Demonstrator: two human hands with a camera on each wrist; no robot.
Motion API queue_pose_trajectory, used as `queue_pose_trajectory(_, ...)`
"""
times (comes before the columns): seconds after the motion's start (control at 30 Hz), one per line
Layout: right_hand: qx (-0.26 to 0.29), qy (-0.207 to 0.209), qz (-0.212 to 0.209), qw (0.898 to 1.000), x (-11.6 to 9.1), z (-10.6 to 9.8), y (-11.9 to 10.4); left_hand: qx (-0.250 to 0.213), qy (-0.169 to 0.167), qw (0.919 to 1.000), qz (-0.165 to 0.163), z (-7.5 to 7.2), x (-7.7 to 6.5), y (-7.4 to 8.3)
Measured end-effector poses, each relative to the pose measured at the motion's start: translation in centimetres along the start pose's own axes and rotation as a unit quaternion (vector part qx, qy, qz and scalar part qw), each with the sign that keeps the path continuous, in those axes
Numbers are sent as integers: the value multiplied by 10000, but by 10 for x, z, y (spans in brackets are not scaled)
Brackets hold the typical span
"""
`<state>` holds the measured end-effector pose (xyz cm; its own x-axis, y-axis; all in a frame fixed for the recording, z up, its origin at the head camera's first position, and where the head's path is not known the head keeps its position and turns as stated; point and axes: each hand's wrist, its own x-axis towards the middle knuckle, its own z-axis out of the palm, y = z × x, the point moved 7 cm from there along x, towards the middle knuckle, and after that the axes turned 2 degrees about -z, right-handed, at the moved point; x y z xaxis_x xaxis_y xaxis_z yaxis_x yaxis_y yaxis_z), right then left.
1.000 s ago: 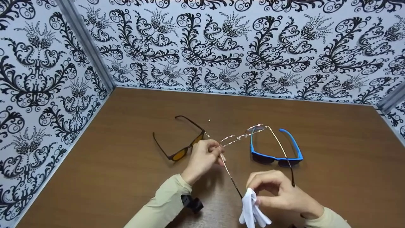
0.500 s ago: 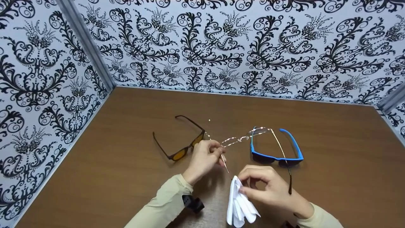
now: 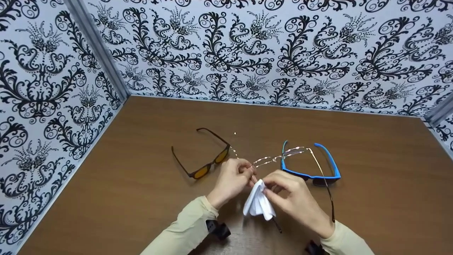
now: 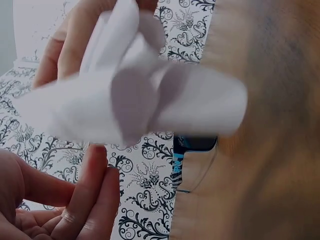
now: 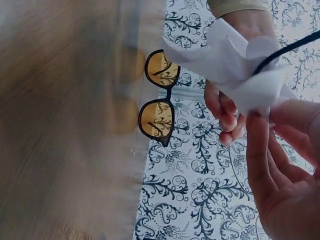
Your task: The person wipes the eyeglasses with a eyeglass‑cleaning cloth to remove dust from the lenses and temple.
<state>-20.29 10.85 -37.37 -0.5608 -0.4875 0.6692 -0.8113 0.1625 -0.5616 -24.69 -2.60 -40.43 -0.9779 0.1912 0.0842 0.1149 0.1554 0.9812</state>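
My left hand [image 3: 231,180] pinches thin wire-rimmed eyeglasses [image 3: 277,158] near the hinge of one temple, holding them above the table. Between thumb and fingers of my right hand [image 3: 295,198] is a white cloth [image 3: 259,203], wrapped around that same temple. The dark temple tip [image 3: 277,226] sticks out below the cloth; in the right wrist view the black tip [image 5: 290,50] emerges from the folds. The other temple [image 3: 324,177] extends free past my right hand toward its wrist. In the left wrist view the cloth [image 4: 150,100] covers much of the right hand.
Dark-framed glasses with orange lenses [image 3: 201,172] lie left of my hands, temples pointing away. Blue-framed sunglasses [image 3: 334,166] lie to the right, partly behind the wire-rimmed pair and my right hand. Patterned panels [image 3: 247,53] border the wooden table [image 3: 141,212] behind and at the sides.
My right hand has slid the cloth up along the temple toward my left hand, baring the temple tip. The left hand stays nearly in place; the eyeglasses have shifted slightly right.
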Motion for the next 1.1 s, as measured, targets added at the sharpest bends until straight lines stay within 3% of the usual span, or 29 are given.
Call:
queue_pose_trajectory(0.2, -251, 433, -299, 9983, 4, 0, 1, 891, 267, 9951, 347, -2, -1, 6)
queue_pose_trajectory(0.3, -330, 570, -324, 9973, 5, -1, -2, 1082, 344, 9924, 467, -3, -1, 8)
queue_pose_trajectory(0.53, -185, 46, -375, 9991, -3, 1, -18, -91, 79, 9998, 164, -5, 2, 2)
queue_pose_trajectory(0.73, -126, -451, -548, 9974, -10, 2, -39, -116, 165, 9996, 222, -10, 2, 7)
queue_pose_trajectory(0.9, 36, -584, -863, 9945, -9, -2, -59, -158, 184, 9995, 187, -11, 3, 8)
queue_pose_trajectory(1.1, -409, -973, -881, 9905, -5, -4, -68, -95, 204, 9995, 239, -12, 3, 9)
